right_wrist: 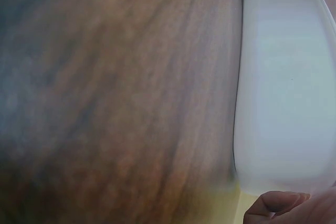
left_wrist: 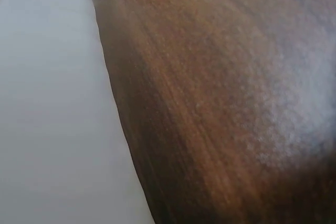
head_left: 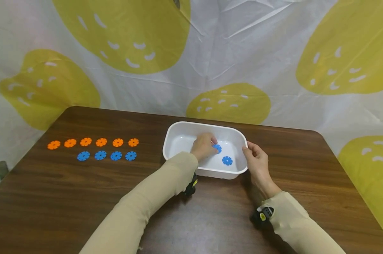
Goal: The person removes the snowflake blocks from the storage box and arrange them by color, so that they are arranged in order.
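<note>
A white plastic basin (head_left: 221, 173) stands on the table. My left hand (head_left: 204, 145) reaches down inside it, with finger and thumb pinching the edge of a blue notched disc (head_left: 217, 148). Nearer the basin's right end, a second blue notched disc (head_left: 227, 161) lies flat on the bottom. At that end my right hand (head_left: 257, 160) grips the rim, thumb over the edge and fingers along the outside. The left wrist view shows mostly the basin's outer wall (left_wrist: 58, 103); the left fingers are hidden there. Part of the right hand (right_wrist: 278, 205) appears low in the right wrist view.
On the left side of the brown wooden table (head_left: 191, 225) lie two rows of discs: several orange notched discs (head_left: 101, 142) behind, several blue notched discs (head_left: 100, 155) in front. A white cloth with yellow lemon shapes (head_left: 229, 102) hangs beyond the far edge.
</note>
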`<state>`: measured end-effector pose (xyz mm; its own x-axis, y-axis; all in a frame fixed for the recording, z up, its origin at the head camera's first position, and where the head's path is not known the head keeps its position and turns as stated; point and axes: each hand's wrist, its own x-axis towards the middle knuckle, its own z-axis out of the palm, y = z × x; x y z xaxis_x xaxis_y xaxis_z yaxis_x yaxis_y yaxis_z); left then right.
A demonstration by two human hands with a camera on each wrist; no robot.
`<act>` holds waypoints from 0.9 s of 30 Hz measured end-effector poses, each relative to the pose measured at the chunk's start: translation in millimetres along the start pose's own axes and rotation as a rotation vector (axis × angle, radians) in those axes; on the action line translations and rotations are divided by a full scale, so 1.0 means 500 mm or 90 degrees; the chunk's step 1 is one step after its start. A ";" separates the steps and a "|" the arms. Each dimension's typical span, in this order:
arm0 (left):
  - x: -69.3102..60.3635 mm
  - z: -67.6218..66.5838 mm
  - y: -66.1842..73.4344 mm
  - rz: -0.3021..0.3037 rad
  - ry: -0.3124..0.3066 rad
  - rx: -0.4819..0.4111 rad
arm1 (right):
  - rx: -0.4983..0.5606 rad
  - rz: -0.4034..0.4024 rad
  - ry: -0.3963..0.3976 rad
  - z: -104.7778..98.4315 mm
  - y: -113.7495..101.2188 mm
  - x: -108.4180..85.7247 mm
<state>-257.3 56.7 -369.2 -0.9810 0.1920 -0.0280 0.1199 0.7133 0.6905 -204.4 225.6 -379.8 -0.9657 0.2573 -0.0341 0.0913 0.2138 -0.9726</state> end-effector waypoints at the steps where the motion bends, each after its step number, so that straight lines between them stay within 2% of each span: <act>1: 0.000 -0.001 0.000 0.001 0.000 0.002 | 0.000 0.000 0.000 0.000 0.000 0.000; 9: -0.003 -0.008 0.006 -0.013 0.004 0.008 | 0.000 -0.002 -0.001 0.000 -0.002 0.000; 15: -0.006 -0.014 0.002 0.003 0.010 -0.046 | -0.002 -0.002 -0.003 -0.001 0.003 0.000; 20: -0.002 -0.016 0.003 -0.015 0.006 -0.097 | 0.014 -0.017 0.002 -0.001 0.004 0.000; 27: -0.005 -0.029 0.010 -0.029 -0.006 -0.130 | 0.013 -0.019 0.003 -0.001 0.001 0.000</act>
<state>-256.5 50.1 -355.3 -0.9830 0.1698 -0.0696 0.0405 0.5707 0.8202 -204.1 226.3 -380.1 -0.9668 0.2556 -0.0038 0.0574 0.2026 -0.9776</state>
